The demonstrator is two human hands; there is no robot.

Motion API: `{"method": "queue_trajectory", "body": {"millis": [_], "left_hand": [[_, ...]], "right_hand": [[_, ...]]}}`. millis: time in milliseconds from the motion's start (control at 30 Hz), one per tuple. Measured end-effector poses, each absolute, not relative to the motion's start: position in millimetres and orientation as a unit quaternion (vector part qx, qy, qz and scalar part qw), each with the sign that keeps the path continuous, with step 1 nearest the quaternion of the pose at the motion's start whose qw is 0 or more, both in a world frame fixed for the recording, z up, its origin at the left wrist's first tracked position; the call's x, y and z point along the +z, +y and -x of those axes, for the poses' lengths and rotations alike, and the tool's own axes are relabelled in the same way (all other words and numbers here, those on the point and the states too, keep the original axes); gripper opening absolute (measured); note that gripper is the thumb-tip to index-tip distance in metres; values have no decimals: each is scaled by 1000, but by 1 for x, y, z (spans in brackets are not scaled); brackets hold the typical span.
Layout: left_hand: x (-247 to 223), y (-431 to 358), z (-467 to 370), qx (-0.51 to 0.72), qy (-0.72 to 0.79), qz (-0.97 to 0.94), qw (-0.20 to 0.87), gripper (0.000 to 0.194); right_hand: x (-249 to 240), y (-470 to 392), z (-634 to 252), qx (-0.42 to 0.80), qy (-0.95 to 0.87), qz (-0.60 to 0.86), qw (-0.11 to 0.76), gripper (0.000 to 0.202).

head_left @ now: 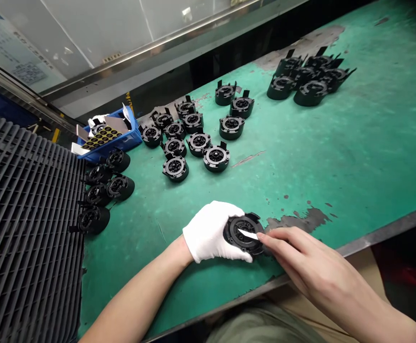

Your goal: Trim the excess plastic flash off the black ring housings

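My left hand point(213, 231), in a white glove, grips a round black plastic housing point(244, 227) from its left side, thumb and fingers around the rim. The housing rests on the green bench top close to the front edge, its ringed face turned up. My bare right hand point(300, 255) pinches a thin white pointed strip point(248, 234) between thumb and fingers. The strip's tip lies over the middle of the housing's face; whether it touches is unclear. What the strip is made of cannot be made out.
Several similar black housings point(216, 157) stand beyond my hands, with more at the far right point(311, 90) and by the left edge point(120, 186). A blue bin point(132, 136) holds a sheet of round stickers point(102, 138). Stacked grey ribbed trays point(25, 228) rise at left.
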State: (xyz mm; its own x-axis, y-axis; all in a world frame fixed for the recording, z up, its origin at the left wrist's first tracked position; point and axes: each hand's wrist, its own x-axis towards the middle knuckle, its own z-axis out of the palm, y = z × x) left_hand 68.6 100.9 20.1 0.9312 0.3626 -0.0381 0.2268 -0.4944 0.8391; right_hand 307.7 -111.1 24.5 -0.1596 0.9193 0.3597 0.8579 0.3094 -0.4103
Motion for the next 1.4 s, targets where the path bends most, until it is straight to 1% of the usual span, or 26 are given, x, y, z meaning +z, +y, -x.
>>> {"method": "queue_trajectory", "body": {"millis": [200,400,500,633,700,800,833,867,1000,1133,1167,1300,1400], "left_hand": [[20,102,-68,71,171,-867,462,80],[20,101,-68,68,181,-867,459,79],[22,99,-68,73,194,-862,463,78],[23,96,-66,88,205,-840,495,77],[20,94,-64,87,225,-840,486,87],[15,92,-60,94,262,-840,466,119],[14,92,-60,93,263,-839,467,124],[13,92,-59,93,259,-839,469,125],[17,94,-59,91,222,-849,471,109],[21,96,-60,70,208,-866,450,80],[22,96,-60,66,208,-868,446,76],[22,97,-59,68,198,-873,441,75],[24,97,-58,81,181,-875,442,76]], "right_hand": [[24,-113,-302,55,-755,586,289,64],[21,-113,-300,40,-748,602,278,56],[24,-108,-304,15,-762,593,260,56],[30,-97,-309,-12,-774,584,243,57],[32,-92,-311,-24,-775,584,241,54],[32,-87,-313,-17,-773,584,249,50],[32,-86,-315,-4,-769,583,262,49],[31,-86,-316,10,-763,583,278,48],[28,-90,-318,41,-728,596,337,43],[31,-96,-314,52,-743,581,327,38],[32,-96,-313,54,-749,577,322,38],[39,-93,-315,62,-746,579,322,42],[41,-86,-317,59,-762,572,299,46]]}}
